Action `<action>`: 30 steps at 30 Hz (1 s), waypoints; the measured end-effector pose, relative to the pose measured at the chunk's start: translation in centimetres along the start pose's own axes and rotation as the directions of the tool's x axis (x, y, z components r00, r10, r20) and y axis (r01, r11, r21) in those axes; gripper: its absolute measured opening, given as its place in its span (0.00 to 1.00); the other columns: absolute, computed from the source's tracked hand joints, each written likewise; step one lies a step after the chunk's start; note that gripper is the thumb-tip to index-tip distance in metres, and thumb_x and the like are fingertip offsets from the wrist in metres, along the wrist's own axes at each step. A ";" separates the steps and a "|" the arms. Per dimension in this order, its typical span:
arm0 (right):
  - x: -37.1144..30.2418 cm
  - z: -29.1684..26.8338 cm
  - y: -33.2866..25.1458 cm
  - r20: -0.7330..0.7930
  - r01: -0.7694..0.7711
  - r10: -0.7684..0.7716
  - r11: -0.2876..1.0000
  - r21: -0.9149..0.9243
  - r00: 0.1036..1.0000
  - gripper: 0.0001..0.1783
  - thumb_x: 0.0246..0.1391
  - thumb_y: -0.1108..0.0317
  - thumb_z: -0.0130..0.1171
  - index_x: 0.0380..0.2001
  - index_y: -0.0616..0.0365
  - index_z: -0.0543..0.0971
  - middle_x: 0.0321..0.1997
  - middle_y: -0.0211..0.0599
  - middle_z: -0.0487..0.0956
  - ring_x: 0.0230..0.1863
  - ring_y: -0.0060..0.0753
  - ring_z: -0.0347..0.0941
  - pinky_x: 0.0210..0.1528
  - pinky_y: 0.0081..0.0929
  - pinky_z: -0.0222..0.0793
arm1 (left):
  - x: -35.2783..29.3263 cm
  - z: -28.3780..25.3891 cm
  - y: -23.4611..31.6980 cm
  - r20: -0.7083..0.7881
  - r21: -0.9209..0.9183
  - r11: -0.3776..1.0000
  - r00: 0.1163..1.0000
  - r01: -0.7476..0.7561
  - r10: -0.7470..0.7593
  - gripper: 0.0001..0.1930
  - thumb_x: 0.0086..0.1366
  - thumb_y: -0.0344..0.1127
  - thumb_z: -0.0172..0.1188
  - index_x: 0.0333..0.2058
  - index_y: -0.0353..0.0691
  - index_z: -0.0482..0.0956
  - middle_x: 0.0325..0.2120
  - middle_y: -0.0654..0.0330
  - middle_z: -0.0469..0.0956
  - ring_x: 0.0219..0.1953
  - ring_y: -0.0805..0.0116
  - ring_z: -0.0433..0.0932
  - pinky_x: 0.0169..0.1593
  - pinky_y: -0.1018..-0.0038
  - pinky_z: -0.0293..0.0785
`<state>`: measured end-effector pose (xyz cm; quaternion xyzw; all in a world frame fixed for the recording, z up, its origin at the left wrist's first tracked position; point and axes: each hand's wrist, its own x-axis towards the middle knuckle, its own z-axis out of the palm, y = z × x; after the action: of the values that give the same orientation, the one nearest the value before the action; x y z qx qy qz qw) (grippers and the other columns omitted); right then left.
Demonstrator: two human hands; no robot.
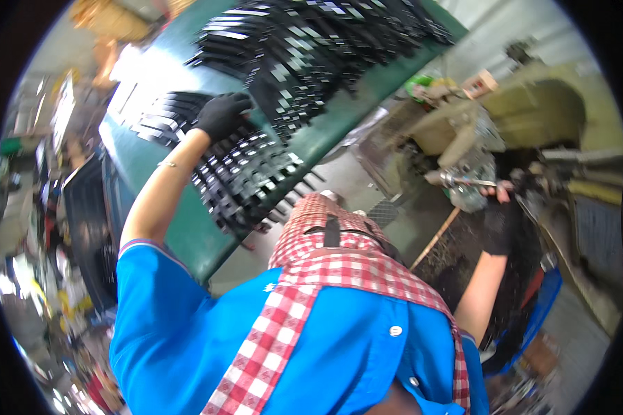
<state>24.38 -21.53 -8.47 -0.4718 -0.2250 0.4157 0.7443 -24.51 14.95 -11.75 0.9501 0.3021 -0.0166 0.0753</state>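
Observation:
My left hand, in a black glove, is over the green table at the rows of flat black strips. Its fingers look curled and closed; motion blur hides what is in them. A larger heap of dark strips with shiny parts covers the far side. Off to the right, my right hand, gloved with bare fingertips, is at a machine. Its fingers are closed around the end of a thin metal rod on that machine.
A dark crate stands left of the table. Below the machine are dark shavings and a wooden stick. A blue panel edge lies beyond my right forearm. A small box sits atop the machine.

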 end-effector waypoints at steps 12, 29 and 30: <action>-3.7 4.8 0.7 -0.225 0.175 -0.223 0.961 -0.215 0.948 0.09 0.54 0.73 0.60 0.38 0.61 0.74 0.31 0.30 0.75 0.32 0.25 0.74 0.39 0.29 0.74 | 4.2 2.0 -1.9 0.218 0.049 0.954 0.935 -0.296 0.279 0.13 0.53 0.30 0.61 0.39 0.46 0.77 0.41 0.57 0.76 0.41 0.51 0.74 0.44 0.60 0.72; -20.8 -18.6 1.2 -0.602 -0.743 -0.530 -0.083 -0.665 0.597 0.20 0.44 0.62 0.64 0.41 0.53 0.73 0.43 0.45 0.79 0.47 0.52 0.74 0.45 0.46 0.69 | 10.0 -5.0 6.9 -0.286 0.031 0.895 0.854 -0.445 0.435 0.24 0.56 0.26 0.58 0.52 0.53 0.74 0.32 0.60 0.75 0.36 0.57 0.76 0.35 0.64 0.73; -19.9 -16.8 0.7 -0.528 -0.655 -0.512 -0.094 -0.750 0.678 0.20 0.45 0.62 0.65 0.42 0.53 0.73 0.43 0.44 0.78 0.46 0.52 0.74 0.45 0.45 0.70 | 10.4 -5.4 8.8 -0.312 -0.007 0.873 0.831 -0.487 0.461 0.23 0.57 0.26 0.58 0.52 0.52 0.74 0.33 0.60 0.76 0.36 0.57 0.77 0.35 0.64 0.73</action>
<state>25.33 -46.57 -15.63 -0.9844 -0.1030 -0.0772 0.1196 -11.04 14.68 -6.01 0.9824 0.0652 0.1602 0.0712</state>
